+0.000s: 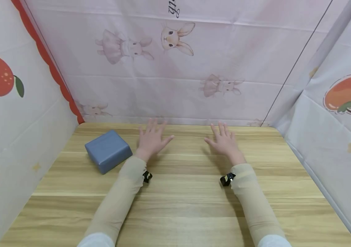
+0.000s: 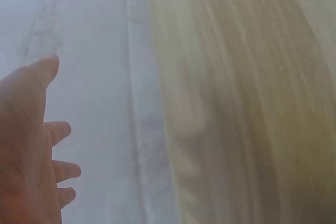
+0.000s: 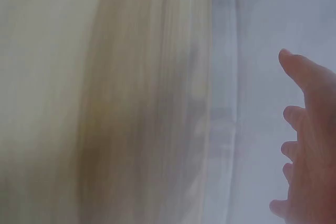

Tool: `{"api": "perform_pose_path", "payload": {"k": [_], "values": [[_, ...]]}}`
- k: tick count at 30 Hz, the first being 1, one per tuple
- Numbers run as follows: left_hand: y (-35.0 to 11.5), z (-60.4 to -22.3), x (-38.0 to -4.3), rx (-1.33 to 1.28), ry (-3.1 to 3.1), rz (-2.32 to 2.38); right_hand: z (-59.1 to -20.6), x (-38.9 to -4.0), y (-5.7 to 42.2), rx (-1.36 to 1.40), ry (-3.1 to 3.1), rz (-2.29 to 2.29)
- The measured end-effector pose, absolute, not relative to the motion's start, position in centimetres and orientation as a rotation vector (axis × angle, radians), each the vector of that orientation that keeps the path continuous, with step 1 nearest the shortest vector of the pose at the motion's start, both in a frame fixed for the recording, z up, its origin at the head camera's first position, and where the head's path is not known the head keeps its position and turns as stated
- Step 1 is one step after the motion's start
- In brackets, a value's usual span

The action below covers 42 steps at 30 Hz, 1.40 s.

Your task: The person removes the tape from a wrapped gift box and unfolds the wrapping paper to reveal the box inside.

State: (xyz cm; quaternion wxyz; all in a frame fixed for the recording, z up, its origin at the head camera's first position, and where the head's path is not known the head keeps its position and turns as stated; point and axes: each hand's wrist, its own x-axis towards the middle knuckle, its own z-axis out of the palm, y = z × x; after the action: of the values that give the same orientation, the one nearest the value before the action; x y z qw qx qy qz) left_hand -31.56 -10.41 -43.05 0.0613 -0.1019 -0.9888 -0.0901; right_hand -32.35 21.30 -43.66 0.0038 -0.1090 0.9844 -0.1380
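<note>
Both hands reach out over the far part of a wood-grain table (image 1: 187, 192), fingers spread and holding nothing. The left hand (image 1: 151, 140) is just right of a blue-grey block (image 1: 108, 150) with rounded edges, which lies on the table at the far left. To the right, the right hand (image 1: 224, 142) has its thumb pointing inward, with bare table between the two hands. In the left wrist view the left hand (image 2: 26, 145) shows its thumb and several fingers extended. The right wrist view has the right hand (image 3: 314, 145) at its right edge, fingers apart.
A pale pink cloth wall (image 1: 175, 99) with printed rabbits rises along the table's back edge. White cloth walls with fruit prints stand at the left (image 1: 5, 130) and right (image 1: 332, 137). Small black devices are worn at the left wrist (image 1: 147, 176) and right wrist (image 1: 227, 179).
</note>
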Motion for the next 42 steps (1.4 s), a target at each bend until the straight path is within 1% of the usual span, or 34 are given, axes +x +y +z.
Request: {"api": "perform_pose_path", "payload": {"k": [16, 28, 42], "values": [[-15.2, -40.4, -27.3, -0.246, -2.905, -0.342, -43.3, -31.5, 15.4, -0.588, 3.113, -0.417], [-20.0, -39.8, -24.3, -0.15, -2.863, -0.38, -43.0, -30.9, 10.1, -0.78, 3.069, -0.414], [-25.3, -40.0, -22.1, -0.004, -2.844, -0.461, -43.3, -30.4, 4.6, -0.951, 3.011, -0.381]]}}
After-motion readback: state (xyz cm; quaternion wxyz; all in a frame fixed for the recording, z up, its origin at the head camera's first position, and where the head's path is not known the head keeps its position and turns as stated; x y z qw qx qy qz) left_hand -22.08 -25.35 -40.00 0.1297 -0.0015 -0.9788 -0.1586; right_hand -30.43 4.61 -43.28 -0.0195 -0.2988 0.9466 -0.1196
